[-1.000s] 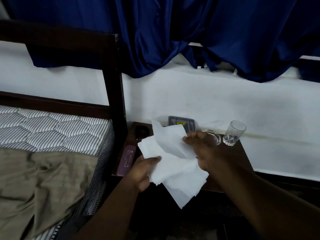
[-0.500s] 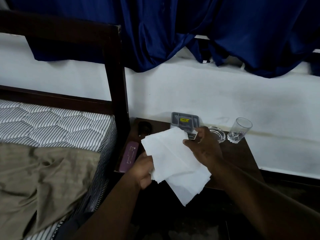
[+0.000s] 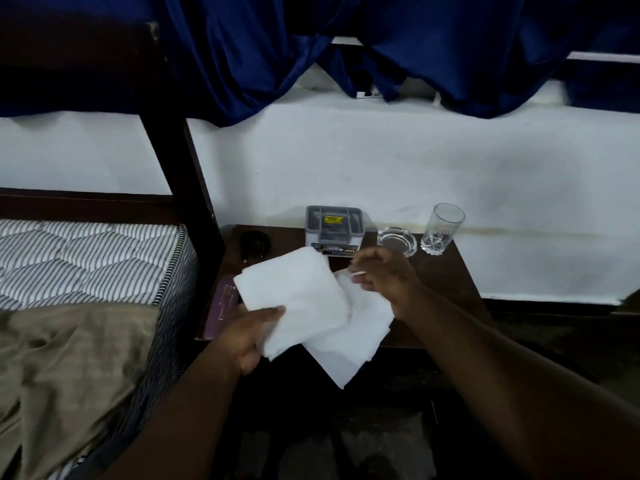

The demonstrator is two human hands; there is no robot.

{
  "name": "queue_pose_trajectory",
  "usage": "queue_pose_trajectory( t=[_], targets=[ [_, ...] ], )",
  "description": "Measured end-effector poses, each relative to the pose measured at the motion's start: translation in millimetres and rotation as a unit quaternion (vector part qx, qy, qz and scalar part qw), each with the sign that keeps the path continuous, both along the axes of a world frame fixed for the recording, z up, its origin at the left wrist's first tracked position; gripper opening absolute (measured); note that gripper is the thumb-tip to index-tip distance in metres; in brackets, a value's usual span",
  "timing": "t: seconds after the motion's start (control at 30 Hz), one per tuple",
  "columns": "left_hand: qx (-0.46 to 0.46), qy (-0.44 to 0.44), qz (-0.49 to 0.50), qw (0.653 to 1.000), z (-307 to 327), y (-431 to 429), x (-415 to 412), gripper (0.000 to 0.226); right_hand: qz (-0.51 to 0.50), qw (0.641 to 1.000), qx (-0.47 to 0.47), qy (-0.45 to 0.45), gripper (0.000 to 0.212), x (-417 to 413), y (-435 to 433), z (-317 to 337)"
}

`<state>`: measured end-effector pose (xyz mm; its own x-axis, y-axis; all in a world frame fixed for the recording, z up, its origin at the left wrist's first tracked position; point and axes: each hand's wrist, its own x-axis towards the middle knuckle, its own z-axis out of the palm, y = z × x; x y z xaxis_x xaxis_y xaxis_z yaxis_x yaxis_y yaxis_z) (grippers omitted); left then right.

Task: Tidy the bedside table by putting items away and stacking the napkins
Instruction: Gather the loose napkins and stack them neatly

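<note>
Napkins held above the counter.
Left hand [image 3: 247,336] pinches the napkins [image 3: 304,303] at their near corner; right hand [image 3: 384,275], blurred, fingers loosely curled, touches their far edge. Grey organiser box [image 3: 333,226] beyond the hands; contents unclear.

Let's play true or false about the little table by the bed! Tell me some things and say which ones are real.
1. The left hand holds the white napkins. True.
2. The drinking glass lies on its side. False: it stands upright at the back right of the bedside table.
3. The glass ashtray sits between the grey box and the drinking glass. True.
4. The grey box rests on the mattress. False: it stands on the table, against the wall.
5. The curtain above is red. False: it is dark blue.
</note>
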<state>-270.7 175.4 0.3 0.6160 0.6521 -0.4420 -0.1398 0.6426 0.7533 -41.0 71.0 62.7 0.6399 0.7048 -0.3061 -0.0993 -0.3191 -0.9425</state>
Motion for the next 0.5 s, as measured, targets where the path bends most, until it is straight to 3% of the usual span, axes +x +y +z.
queue_pose_trajectory(
  t=[0.07, 0.13, 0.2, 0.37, 0.5],
  targets=[
    [0.041, 0.034, 0.036, 0.998, -3.5, 6.4, -7.7, 0.031, -0.070, 0.993, -0.055, -0.073, 0.013, 24.3, -12.2, -17.5],
    [0.068, 0.060, 0.054, 0.994, -4.0, 14.9, -16.8, 0.026, -0.024, 0.956, -0.182, -0.227, 0.006, 40.4, -26.4, -36.3],
    [0.072, 0.090, 0.063, 0.991, -8.6, 23.6, -23.9, 0.019, 0.060, 0.917, -0.258, -0.297, 0.021, 40.8, -39.5, -53.7],
    [0.079, 0.113, 0.091, 0.986, -20.7, 37.3, -29.9, 0.020, 0.111, 0.885, -0.265, -0.367, 0.067, 19.2, -47.2, -73.1],
    [0.032, 0.052, 0.069, 0.996, -23.6, 40.9, -31.4, 0.015, 0.132, 0.834, -0.305, -0.440, 0.067, 14.7, -33.8, -75.1]
  ],
)
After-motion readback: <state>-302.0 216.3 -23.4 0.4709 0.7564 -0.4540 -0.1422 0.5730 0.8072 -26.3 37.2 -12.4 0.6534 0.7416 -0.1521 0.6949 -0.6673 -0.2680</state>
